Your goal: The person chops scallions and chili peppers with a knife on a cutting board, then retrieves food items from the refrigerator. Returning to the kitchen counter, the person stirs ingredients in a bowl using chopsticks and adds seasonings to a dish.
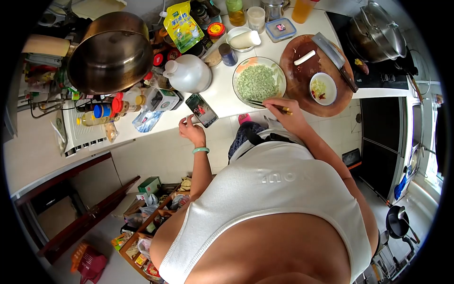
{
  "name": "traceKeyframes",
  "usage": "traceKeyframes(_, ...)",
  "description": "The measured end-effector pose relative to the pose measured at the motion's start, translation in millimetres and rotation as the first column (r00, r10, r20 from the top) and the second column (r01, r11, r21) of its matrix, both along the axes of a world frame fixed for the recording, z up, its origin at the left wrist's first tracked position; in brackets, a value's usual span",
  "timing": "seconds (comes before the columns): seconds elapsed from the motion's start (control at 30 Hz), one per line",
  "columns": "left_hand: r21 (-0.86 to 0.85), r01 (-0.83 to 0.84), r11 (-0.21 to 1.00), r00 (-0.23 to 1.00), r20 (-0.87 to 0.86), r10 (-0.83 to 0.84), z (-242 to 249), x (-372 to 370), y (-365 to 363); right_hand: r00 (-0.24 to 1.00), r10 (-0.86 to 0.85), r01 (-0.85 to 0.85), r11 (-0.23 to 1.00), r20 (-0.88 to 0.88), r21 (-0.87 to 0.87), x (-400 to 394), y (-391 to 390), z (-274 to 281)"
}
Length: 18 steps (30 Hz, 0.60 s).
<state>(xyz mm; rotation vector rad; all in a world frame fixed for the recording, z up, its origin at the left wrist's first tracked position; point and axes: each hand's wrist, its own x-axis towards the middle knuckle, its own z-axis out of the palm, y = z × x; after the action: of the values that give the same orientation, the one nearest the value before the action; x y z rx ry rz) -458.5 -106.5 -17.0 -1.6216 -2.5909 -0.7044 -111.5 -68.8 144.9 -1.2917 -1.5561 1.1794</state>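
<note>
My right hand [287, 113] grips a pair of chopsticks [257, 102], their tips at the near rim of a bowl [235, 75]. Finely chopped pale green pieces [257, 81] fill that bowl. Close to the counter's front edge is my left hand [193, 131], its fingers curled beside the lower corner of a phone [202, 110] with a lit screen. Whether anything sits between those fingers is hard to make out. Right of the bowl, a round wooden cutting board [295, 90] carries a cleaver [333, 57], a white stalk piece [304, 57] and a small white bowl [323, 89] of chopped bits.
A large pan [111, 52] and a white plastic jug [191, 73] stand on the left, among several bottles and jars. A lidded pot [376, 35] is on the stove [385, 81] at right. Behind the bowl sits a lidded plastic container [281, 30].
</note>
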Motion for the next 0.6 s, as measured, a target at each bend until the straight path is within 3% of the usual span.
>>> traceKeyframes(0.07, 0.021, -0.004, 1.0, 1.0, 0.012, 0.004, 1, 5, 3, 0.998, 0.066, -0.066, 0.998, 0.013, -0.006, 0, 5, -8)
traceKeyframes(0.13, 0.043, -0.005, 0.999, 1.0, 0.03, 0.004, 4, 9, 5, 0.995, 0.053, -0.069, 0.978, 0.087, 0.199, 4, 14, -29)
traceKeyframes(0.23, 0.122, -0.036, 0.992, 0.999, 0.013, 0.035, 13, 11, 11, 0.989, -0.021, -0.008, 0.981, 0.147, 0.194, 16, 25, -25)
traceKeyframes(0.33, 0.212, -0.068, 0.975, 0.992, 0.121, 0.043, 28, 7, 20, 0.985, -0.035, -0.01, 0.967, 0.171, 0.255, 18, 25, -10)
traceKeyframes(0.4, 0.31, 0.002, 0.951, 0.975, 0.209, -0.071, 41, 7, 28, 0.993, 0.018, -0.04, 0.981, 0.119, 0.191, 8, 21, 1)
traceKeyframes(0.47, 0.334, 0.009, 0.942, 0.979, 0.191, -0.077, 61, 14, 41, 0.996, 0.064, -0.072, 0.989, 0.063, 0.129, -7, 21, 1)
traceKeyframes(0.53, 0.431, -0.006, 0.903, 0.924, 0.348, -0.159, 73, 18, 53, 0.973, 0.188, -0.218, 0.936, 0.132, 0.275, -21, 25, -19)
traceKeyframes(0.6, 0.458, 0.001, 0.889, 0.895, 0.396, -0.205, 81, 22, 65, 0.978, 0.135, -0.18, 0.933, 0.16, 0.311, -21, 35, -35)
